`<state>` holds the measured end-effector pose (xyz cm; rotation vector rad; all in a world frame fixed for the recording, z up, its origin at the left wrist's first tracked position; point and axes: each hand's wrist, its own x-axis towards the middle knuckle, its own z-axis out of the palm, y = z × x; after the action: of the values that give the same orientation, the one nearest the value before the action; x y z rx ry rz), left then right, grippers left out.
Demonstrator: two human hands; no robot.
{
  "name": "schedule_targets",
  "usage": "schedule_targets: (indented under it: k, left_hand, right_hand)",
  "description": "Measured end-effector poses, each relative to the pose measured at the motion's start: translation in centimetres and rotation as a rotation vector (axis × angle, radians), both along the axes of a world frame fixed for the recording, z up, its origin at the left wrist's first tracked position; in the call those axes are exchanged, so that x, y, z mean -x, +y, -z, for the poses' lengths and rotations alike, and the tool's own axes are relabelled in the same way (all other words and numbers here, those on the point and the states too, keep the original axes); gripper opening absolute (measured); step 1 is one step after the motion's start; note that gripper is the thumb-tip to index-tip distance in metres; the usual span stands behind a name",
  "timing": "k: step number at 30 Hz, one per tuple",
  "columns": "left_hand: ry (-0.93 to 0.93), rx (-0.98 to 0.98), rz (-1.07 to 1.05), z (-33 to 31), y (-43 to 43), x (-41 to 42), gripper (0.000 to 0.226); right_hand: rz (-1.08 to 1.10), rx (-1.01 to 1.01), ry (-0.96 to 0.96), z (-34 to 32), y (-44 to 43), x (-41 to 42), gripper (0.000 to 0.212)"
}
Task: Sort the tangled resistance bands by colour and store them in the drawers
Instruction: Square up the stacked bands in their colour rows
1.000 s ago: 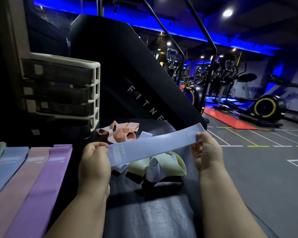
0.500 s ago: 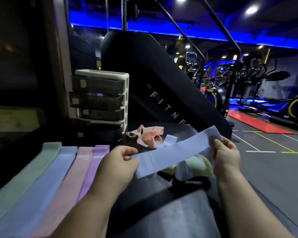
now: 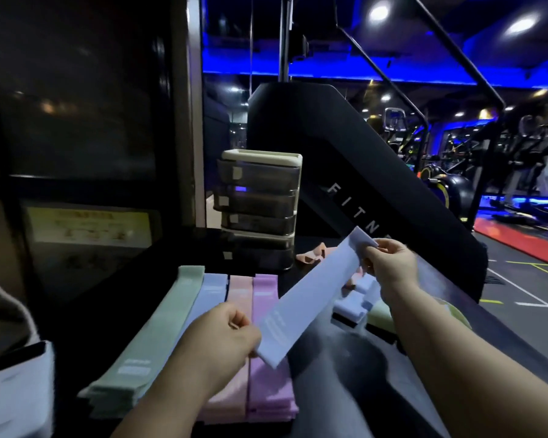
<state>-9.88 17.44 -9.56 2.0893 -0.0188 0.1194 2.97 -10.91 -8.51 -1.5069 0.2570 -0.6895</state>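
Left hand [image 3: 222,336]: pinches the near end of the blue band [image 3: 314,298].
Right hand [image 3: 389,267]: pinches its far end; band pulled flat, likely for laying straight.
Blue pile [image 3: 211,290]: toward the left edge of the table [image 3: 345,380], between green pile [image 3: 159,327] and pink pile [image 3: 239,289]; probable destination.
Tangle [image 3: 358,303]: below the right hand.
Drawers [image 3: 260,210]: table's far edge.

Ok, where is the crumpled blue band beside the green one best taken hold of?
Probably the crumpled blue band by an upstanding fold, pinched from above: it lies bunched in loops, not flat. The right hand hangs nearest, though it now pinches the flat blue band.
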Motion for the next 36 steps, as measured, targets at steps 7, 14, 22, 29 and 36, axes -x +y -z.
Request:
schedule_targets:
  k: [7,14,22,29,36]
  left_hand:
    - [0.031,-0.082,-0.047,0.3,6.0,2.3,0.011]
    - [0.047,-0.034,-0.03,0.9,10.1,2.4,0.011]
    - [0.042,-0.092,-0.029,1.8,11.7,2.5,0.019]
    - [0.04,-0.264,-0.044,2.0,11.1,2.6,0.026]
    - [0.086,-0.316,-0.018,2.6,10.9,2.2,0.022]
  right_hand:
    - [-0.178,0.162,0.154,-0.9,9.7,-3.4,0.019]
    - [-0.187,0.498,0.26,-0.4,16.4,-6.1,0.017]
    - [-0.217,0.716,0.33,1.1,19.8,-7.7,0.009]
    - [-0.24,0.832,0.353,2.3,21.8,-8.8,0.012]
    - [-0.241,0.885,0.395,3.6,22.6,-9.5,0.013]
